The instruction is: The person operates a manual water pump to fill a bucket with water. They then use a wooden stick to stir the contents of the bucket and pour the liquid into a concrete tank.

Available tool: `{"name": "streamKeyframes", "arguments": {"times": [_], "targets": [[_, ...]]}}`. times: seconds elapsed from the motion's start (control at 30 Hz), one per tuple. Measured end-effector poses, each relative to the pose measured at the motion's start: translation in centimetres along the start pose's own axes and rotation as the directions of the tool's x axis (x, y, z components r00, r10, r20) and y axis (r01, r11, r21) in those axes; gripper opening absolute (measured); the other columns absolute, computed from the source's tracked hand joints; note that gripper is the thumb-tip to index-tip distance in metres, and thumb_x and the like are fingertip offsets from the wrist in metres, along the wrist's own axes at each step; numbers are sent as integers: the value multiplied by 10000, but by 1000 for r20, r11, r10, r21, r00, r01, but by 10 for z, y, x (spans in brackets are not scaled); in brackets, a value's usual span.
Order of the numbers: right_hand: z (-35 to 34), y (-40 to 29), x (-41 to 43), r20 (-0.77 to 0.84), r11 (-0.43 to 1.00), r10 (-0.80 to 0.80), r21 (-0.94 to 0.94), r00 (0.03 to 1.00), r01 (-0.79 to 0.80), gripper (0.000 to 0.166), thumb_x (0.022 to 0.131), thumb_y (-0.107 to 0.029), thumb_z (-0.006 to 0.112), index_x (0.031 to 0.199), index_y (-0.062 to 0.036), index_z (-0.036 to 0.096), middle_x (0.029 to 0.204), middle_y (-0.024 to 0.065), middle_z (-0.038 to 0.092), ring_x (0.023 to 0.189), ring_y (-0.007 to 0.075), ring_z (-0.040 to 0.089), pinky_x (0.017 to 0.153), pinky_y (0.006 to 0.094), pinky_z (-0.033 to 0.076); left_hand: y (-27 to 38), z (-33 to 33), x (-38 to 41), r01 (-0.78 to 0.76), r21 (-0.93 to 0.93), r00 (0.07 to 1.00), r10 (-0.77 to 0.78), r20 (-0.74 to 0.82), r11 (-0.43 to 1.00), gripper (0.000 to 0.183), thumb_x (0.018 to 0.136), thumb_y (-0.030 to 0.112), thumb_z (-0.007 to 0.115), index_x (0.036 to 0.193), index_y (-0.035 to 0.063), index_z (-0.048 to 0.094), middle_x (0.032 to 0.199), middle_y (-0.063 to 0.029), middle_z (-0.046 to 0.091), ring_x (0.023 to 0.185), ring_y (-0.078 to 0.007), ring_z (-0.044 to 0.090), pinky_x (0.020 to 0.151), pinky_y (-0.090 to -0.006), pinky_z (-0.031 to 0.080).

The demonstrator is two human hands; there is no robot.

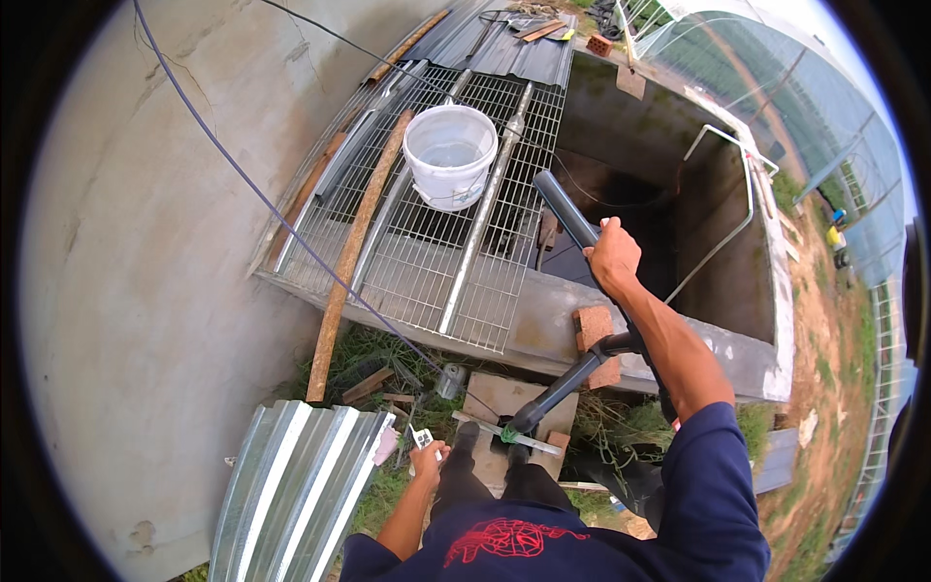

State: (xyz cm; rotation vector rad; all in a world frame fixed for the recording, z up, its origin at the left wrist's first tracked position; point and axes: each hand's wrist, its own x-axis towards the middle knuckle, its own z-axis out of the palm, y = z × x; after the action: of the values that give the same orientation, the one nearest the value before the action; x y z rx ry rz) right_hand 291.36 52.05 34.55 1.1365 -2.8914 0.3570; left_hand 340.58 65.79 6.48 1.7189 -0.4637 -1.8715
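Observation:
My right hand is closed around a dark grey plastic pipe whose thick open-looking end reaches over a concrete tank. A bit of something white shows at my fingers there. Below, a black tee fitting joins a sloping pipe, which runs down to an elbow near my feet, with green twine tied around its base. Low on the left, my left hand grips a small white object with dark marks; its kind cannot be made out.
A white plastic bucket stands on wire grating over the tank, beside a rusty pole. Orange bricks sit on the rim. A cable crosses diagonally. Corrugated metal sheet leans at lower left, near a plastered wall.

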Motion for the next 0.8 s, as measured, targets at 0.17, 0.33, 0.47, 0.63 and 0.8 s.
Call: {"name": "streamKeyframes", "arguments": {"times": [0.17, 0.33, 0.47, 0.63, 0.8], "targets": [[2, 12, -1, 2, 1000, -24, -12, 1000, 24, 461, 754, -180, 808, 1096, -27, 540, 1006, 187, 685, 957, 361, 671, 823, 441, 528, 46, 97, -3, -192, 107, 959, 163, 233, 975, 86, 772, 36, 680, 798, -41, 651, 745, -94, 677, 690, -178, 662, 670, -288, 554], [17, 33, -5, -143, 988, -122, -110, 982, 107, 353, 807, -215, 743, 1037, -20, 562, 1025, 186, 644, 991, 375, 626, 823, 451, 538, 164, 296, -18, -281, -94, 754, 281, 595, 955, 185, 835, 102, 646, 950, -35, 693, 928, -124, 713, 866, -191, 660, 836, -336, 521], [21, 31, -22, -185, 983, -82, -177, 979, 48, 347, 844, -349, 704, 942, -38, 585, 901, 154, 668, 862, 343, 666, 722, 432, 537, 212, 421, -25, -185, -246, 624, 308, 718, 951, 212, 835, 100, 649, 1001, -31, 668, 1030, -136, 711, 983, -206, 658, 898, -335, 507], [20, 45, -28, -199, 997, -82, -12, 976, 82, 353, 815, -332, 723, 861, -50, 516, 760, 184, 652, 705, 403, 659, 619, 480, 521, 214, 511, -30, 128, -251, 455, 168, 874, 960, 206, 824, 104, 662, 985, -22, 633, 1041, -148, 696, 1015, -253, 660, 937, -381, 514], [23, 52, -23, -185, 989, -111, 81, 976, 127, 371, 727, -258, 782, 849, -45, 504, 768, 190, 655, 700, 405, 656, 615, 477, 521, 219, 547, -29, 345, -165, 442, -5, 897, 924, 160, 812, 120, 694, 900, 23, 603, 918, -121, 682, 857, -234, 666, 827, -354, 554]]}}
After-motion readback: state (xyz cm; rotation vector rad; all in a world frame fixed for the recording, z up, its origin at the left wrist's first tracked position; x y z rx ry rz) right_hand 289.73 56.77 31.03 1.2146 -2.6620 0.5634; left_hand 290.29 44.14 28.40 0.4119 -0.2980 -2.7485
